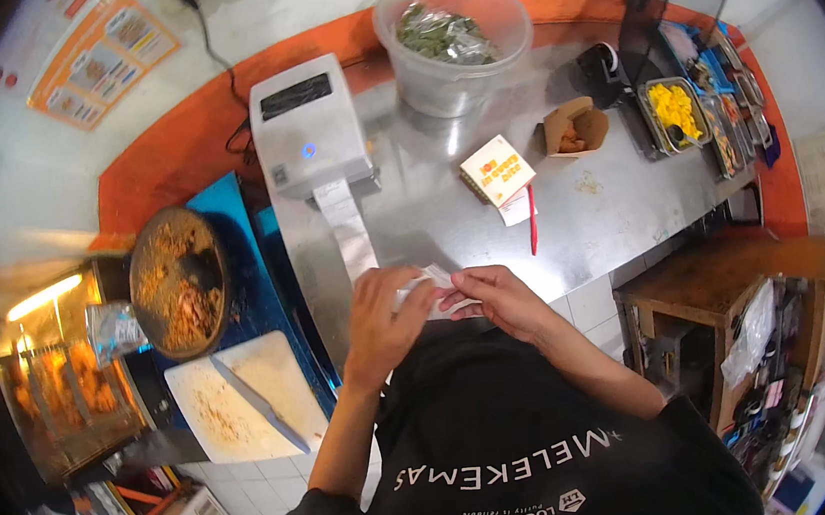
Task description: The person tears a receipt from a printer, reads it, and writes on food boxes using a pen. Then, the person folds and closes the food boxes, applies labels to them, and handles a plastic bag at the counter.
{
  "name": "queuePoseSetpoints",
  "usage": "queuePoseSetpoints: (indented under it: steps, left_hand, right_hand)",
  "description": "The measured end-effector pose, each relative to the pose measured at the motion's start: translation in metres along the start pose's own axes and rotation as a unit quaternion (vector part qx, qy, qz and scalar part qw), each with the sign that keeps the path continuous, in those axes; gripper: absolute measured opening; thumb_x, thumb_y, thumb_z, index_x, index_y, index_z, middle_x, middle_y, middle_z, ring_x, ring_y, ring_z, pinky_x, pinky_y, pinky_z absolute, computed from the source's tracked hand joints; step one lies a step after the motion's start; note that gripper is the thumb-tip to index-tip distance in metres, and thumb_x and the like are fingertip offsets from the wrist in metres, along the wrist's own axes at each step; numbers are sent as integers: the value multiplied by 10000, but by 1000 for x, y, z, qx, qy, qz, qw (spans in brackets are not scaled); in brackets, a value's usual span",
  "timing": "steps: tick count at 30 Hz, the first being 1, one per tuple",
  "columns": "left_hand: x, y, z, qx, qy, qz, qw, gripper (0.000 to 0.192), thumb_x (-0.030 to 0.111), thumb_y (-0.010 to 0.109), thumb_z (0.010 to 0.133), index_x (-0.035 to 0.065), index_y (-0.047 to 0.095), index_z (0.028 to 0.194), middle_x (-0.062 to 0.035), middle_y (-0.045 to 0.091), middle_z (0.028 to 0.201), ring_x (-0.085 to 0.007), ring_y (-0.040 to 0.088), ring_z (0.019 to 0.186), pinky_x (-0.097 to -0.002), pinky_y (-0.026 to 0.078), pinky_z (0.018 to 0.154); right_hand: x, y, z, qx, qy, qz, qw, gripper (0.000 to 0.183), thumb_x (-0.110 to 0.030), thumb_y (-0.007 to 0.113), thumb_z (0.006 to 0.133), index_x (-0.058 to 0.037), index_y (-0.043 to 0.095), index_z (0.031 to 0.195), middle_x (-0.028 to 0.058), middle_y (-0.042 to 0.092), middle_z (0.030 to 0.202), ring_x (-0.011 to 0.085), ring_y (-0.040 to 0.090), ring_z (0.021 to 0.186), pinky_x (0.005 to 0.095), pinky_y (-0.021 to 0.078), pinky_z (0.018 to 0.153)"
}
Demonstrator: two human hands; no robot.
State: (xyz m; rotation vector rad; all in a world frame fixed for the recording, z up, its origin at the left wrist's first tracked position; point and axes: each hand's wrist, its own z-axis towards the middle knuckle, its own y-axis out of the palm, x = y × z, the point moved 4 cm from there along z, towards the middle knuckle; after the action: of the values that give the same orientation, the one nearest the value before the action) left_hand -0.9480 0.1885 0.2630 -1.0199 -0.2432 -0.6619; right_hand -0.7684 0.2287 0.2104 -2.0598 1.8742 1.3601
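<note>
A small white paper slip (436,278) is pinched between my two hands at the front edge of the steel counter (434,172). The fingers of my left hand (387,320) curl over its left part and hide some of it. From the other side, my right hand (500,299) grips it with the fingertips. Just beyond my left hand, a strip of labels (347,230) hangs out of a white label printer (308,129). Past my hands stands a closed cardboard food box (498,171) with printed writing. A paper receipt (518,209) and a red pen (532,221) lie beside it.
An open kraft box (577,131) holds fried food. Behind stands a plastic tub (459,90) with bagged greens. A tray of yellow food (674,117) sits right. Leftward are a stone mortar (177,282), a cutting board (282,377) with a knife (258,402), and a lit display case (63,377).
</note>
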Motion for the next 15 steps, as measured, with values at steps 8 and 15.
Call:
queuePoseSetpoints:
  steps: [8,15]
  left_hand:
    - [7,132,70,-169,55,-77,981,572,309,862,729,83,596,1183,-159,520,1322,-370,520,1199,-518,414,1001]
    - [-32,272,123,-345,-222,133,902,1089,372,934,584,85,297,1419,-274,340,1444,-466,355,1349,-561,346,1134]
  right_hand:
    - [7,-119,-42,251,-157,-12,955,153,-157,686,965,-6,708,975,55,708,885,114,649,787,268,515,721]
    - [4,-165,-83,315,-191,20,929,143,-163,640,991,-56,671,901,14,680,846,125,654,780,284,510,734]
